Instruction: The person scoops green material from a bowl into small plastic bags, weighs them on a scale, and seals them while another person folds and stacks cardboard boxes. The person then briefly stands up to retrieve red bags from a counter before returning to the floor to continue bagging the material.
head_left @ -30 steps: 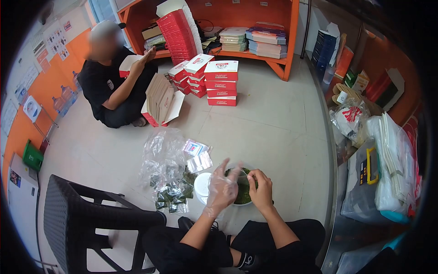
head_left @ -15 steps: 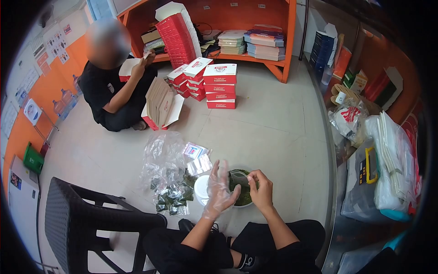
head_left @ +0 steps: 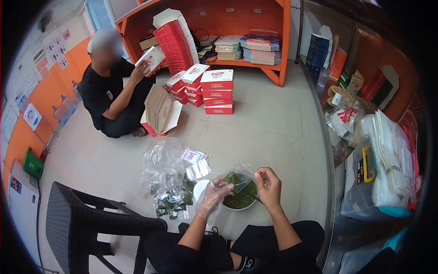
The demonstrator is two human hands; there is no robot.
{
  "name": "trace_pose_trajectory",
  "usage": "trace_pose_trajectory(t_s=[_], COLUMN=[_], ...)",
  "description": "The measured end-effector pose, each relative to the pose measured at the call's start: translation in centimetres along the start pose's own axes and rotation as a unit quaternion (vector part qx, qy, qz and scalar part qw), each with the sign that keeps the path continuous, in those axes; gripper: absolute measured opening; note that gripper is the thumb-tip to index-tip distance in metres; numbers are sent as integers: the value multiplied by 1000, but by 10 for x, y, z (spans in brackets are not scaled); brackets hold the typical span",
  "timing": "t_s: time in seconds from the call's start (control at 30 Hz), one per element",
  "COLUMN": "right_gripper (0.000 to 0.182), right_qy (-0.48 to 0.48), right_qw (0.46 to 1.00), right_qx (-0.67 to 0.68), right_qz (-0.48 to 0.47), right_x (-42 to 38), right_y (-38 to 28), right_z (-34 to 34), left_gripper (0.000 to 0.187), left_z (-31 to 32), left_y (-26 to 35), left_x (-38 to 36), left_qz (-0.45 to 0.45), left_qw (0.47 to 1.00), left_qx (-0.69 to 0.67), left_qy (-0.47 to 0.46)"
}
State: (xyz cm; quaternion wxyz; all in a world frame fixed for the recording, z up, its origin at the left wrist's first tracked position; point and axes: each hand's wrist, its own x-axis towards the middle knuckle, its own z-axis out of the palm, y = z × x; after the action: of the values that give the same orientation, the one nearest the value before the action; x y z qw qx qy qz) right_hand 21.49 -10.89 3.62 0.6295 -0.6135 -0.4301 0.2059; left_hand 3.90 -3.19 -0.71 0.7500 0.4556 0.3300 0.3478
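My left hand (head_left: 211,195), in a clear plastic glove, has its fingers closed on the lower side of a small clear zip bag (head_left: 242,183). Bare, my right hand (head_left: 269,186) pinches that bag's upper edge, where a reddish line shows. Under both hands sits a round bowl (head_left: 241,208) of chopped green leafy stuff (head_left: 238,199). A dark handle (head_left: 258,199) sticks out at the bowl's right side, below my right fingers. Beside my left hand is a round white lid or tub (head_left: 199,188), partly hidden. Filled small green packets (head_left: 172,203) lie to the left.
A crumpled clear bag (head_left: 160,157) and flat packs of bags (head_left: 197,165) lie on the floor. A black stool (head_left: 68,219) stands at left. Across from me a person (head_left: 109,91) handles a red-and-white box (head_left: 152,59) near stacked boxes (head_left: 218,86). A cluttered shelf runs along the right.
My left hand, spread open before, has closed on the zip bag. My right hand has shifted slightly right and up. The other person now holds up a shut box.
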Motion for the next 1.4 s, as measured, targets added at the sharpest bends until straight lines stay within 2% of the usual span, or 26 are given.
trace_pose_trajectory(t_s=[0.03, 0.17, 0.23, 0.3, 0.37, 0.47, 0.5, 0.57, 0.6, 0.63, 0.7, 0.77, 0.83, 0.9, 0.93, 0.97, 1.03, 1.17, 1.23, 1.27, 1.33, 1.37, 1.4], right_gripper=[6, 6, 5, 5, 5, 6, 7, 7, 7, 6, 6, 7, 7, 4, 3, 3, 4, 2, 4, 4, 5, 5, 6], right_qy=[0, -30, -32, -25, -16, -28, -22, -25, -28, -15, -6, -13, -14, -20, -59, -60, -60, -88, -156, -155, -207, -210, -219], right_qw=[999, 998, 996, 994, 992, 986, 984, 973, 971, 971, 969, 985, 987, 1000, 993, 992, 979, 958, 950, 950, 960, 960, 972], right_qx=[12, 7, -50, -58, -64, -117, -134, -165, -173, -177, -185, -160, -145, 2, 43, 42, 137, 197, 203, 200, 112, 112, 21], right_qz=[-30, -46, -64, -85, -105, -118, -117, -158, -162, -163, -166, -57, -61, 23, 97, 101, 141, 188, 181, 183, 153, 151, 88], right_x=[0, -3, -8, -12, -17, -19, -22, -25, -25, -26, -25, -26, -30, -40, -47, -54, -68, -94, -108, -112, -117, -117, -116], right_y=[-4, -15, -20, -30, -35, -12, -5, -7, -12, -16, -18, -10, -10, -25, -35, -36, -32, -17, 11, 25, 50, 54, 58], right_z=[0, 3, 3, 2, 4, 15, 19, 19, 18, 16, 19, 19, 30, 39, 41, 46, 56, 89, 111, 123, 139, 140, 141], left_gripper=[46, 39, 40, 39, 39, 41, 41, 42, 42, 42, 41, 41, 43, 42, 42, 41, 41, 39, 39, 39, 39, 39, 39], left_z=[-5, -34, -55, -53, -63, -88, -93, -110, -115, -120, -120, -112, -115, -116, -117, -116, -112, -105, -105, -104, -103, -103, -104], left_y=[1, 10, 16, 49, 64, 75, 76, 89, 88, 85, 100, 115, 122, 125, 128, 130, 136, 146, 149, 150, 150, 150, 153], left_x=[1, -3, 1, -14, -26, -34, -40, -40, -40, -40, -54, -73, -83, -92, -95, -97, -103, -113, -114, -115, -116, -117, -118], left_qz=[3, -6, -34, -5, 66, 110, 112, 68, 109, 108, 186, 199, 196, 197, 194, 192, 189, 191, 189, 193, 195, 194, 194], left_qw=[1000, 999, 976, 977, 976, 970, 972, 960, 953, 956, 940, 941, 936, 935, 937, 938, 939, 939, 941, 940, 940, 938, 936], left_qx=[0, -20, 188, 181, 179, 172, 166, 199, 205, 196, 204, 181, 197, 196, 191, 187, 174, 169, 165, 165, 162, 168, 175], left_qy=[1, 37, 103, 108, 109, 129, 126, 184, 192, 191, 202, 204, 215, 219, 220, 221, 229, 230, 225, 227, 230, 231, 234])
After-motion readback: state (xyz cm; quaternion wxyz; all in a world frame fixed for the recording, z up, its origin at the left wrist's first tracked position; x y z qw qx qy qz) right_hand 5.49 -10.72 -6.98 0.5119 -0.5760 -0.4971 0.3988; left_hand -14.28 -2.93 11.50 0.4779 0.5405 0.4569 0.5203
